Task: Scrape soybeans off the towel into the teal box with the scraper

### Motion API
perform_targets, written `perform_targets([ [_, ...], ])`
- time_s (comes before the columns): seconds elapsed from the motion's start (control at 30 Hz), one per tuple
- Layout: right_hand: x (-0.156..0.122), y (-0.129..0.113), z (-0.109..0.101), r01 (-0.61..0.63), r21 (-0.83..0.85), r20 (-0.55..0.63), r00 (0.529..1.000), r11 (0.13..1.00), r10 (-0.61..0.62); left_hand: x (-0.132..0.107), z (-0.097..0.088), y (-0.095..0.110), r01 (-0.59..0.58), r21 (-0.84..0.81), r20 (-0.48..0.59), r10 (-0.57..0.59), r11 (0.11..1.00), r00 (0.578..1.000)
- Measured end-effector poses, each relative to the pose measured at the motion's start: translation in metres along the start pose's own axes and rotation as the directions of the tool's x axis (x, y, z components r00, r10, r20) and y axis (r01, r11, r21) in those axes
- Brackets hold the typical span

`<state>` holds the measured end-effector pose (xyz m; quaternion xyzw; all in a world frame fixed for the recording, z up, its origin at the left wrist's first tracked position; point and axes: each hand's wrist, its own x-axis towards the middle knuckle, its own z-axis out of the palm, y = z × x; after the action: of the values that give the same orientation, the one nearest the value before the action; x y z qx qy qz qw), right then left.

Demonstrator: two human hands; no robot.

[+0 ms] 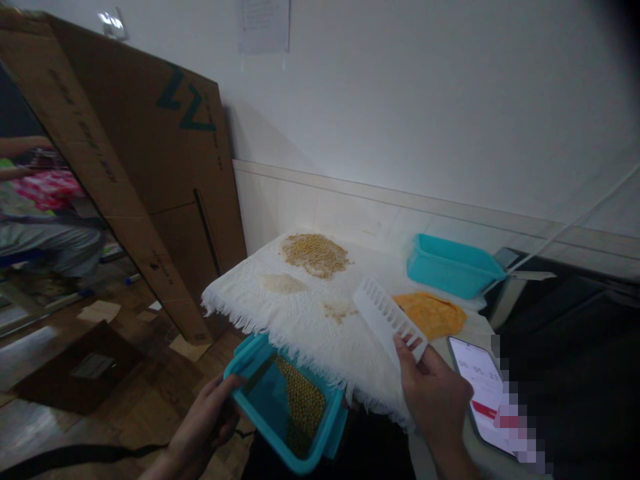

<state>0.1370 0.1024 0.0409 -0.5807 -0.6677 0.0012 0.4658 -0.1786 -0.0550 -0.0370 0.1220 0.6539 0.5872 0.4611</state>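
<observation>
My left hand (214, 408) is closed on the left rim of a teal plastic basin (239, 385), held tilted below the table's front edge. Yellow soybeans (304, 400) lie along its right side, with a darker green patch near the bottom. My right hand (435, 393) grips a white slotted plastic rack (377, 317) by its near end, above the white fringed cloth (260, 310). A large heap of soybeans (316, 253) rests at the back of the cloth. A pale pile of rice-like grains (283, 283) and a small scatter of grains (339, 310) lie nearer.
Another teal basin (453, 267) stands at the back right. A yellow cloth (430, 313) and a phone (483, 393) lie on the right. A tall cardboard box (150, 153) stands left, and a person (55, 233) sits beyond it. Cardboard pieces (80, 367) litter the floor.
</observation>
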Motion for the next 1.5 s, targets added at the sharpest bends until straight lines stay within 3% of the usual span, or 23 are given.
perform_targets([
  [0.17, -0.014, -0.009, 0.004, 0.13, -0.037, 0.023, 0.991, 0.991, -0.129, -0.005, 0.002, 0.003, 0.001, -0.001, 0.003, -0.001, 1.0, 1.0],
  [0.33, -0.014, -0.007, 0.002, 0.114, -0.12, -0.051, 0.991, 0.986, -0.121, -0.008, 0.0, 0.004, -0.019, 0.001, 0.025, 0.019, 1.0, 1.0],
  [0.5, -0.014, -0.007, 0.0, 0.186, -0.173, -0.034, 0.98, 0.967, -0.194, -0.002, -0.001, -0.002, 0.0, -0.014, 0.019, 0.0, 1.0, 1.0],
  [0.8, -0.028, -0.028, -0.002, 0.449, -0.175, -0.172, 0.862, 0.876, -0.476, -0.003, 0.0, -0.001, -0.023, -0.037, 0.022, 0.024, 0.999, 0.999],
  [1.1, -0.035, -0.041, -0.009, 0.493, -0.145, -0.146, 0.847, 0.858, -0.511, -0.006, 0.004, 0.004, -0.004, -0.017, 0.036, 0.004, 1.0, 0.999],
  [1.3, -0.033, -0.033, -0.016, 0.49, -0.159, -0.16, 0.844, 0.857, -0.512, -0.017, 0.008, 0.015, 0.028, 0.001, 0.043, -0.028, 1.0, 0.999],
  [1.5, -0.046, -0.026, -0.018, 0.489, -0.174, -0.139, 0.847, 0.855, -0.513, -0.016, 0.009, 0.011, 0.006, -0.025, 0.04, -0.005, 1.0, 0.999],
])
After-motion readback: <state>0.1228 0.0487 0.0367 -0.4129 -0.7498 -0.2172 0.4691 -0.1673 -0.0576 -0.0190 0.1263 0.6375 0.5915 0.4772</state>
